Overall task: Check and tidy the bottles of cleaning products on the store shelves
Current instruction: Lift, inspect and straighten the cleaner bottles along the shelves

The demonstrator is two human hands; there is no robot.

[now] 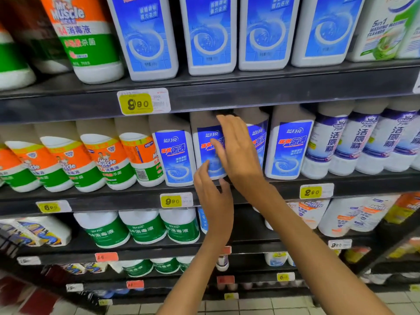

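Dark metal shelves (227, 96) run across the whole view in tiers, each edged with yellow price tags (137, 103). On the middle tier, orange-and-green bottles (109, 162) stand at the left, four blue-label bottles fill the centre, and purple-label bottles (361, 144) stand at the right; taller blue-label jugs (211, 35) sit on the tier above.

The step in hand looks like squaring up the second blue bottle (208, 142) in its row. It stands at the shelf front, between one blue neighbour (175, 155) and another (258, 137) that is mostly hidden behind the right hand.

The right hand (236, 153) is spread wide, fingers straight, lying across the bottle's right side and label; it holds nothing. The left hand (211, 194) is also open, fingers loosely extended, fingertips at the bottle's lower left corner near the shelf lip. Whether either hand presses the bottle or only hovers just off it, I cannot tell.

To do this well, steady the base with the left hand while the right turns the body, so the label faces straight out like its neighbours. Keep the push low and gentle: these tall bottles would likely tip if shoved near the top, and a toppled one could knock the row behind.
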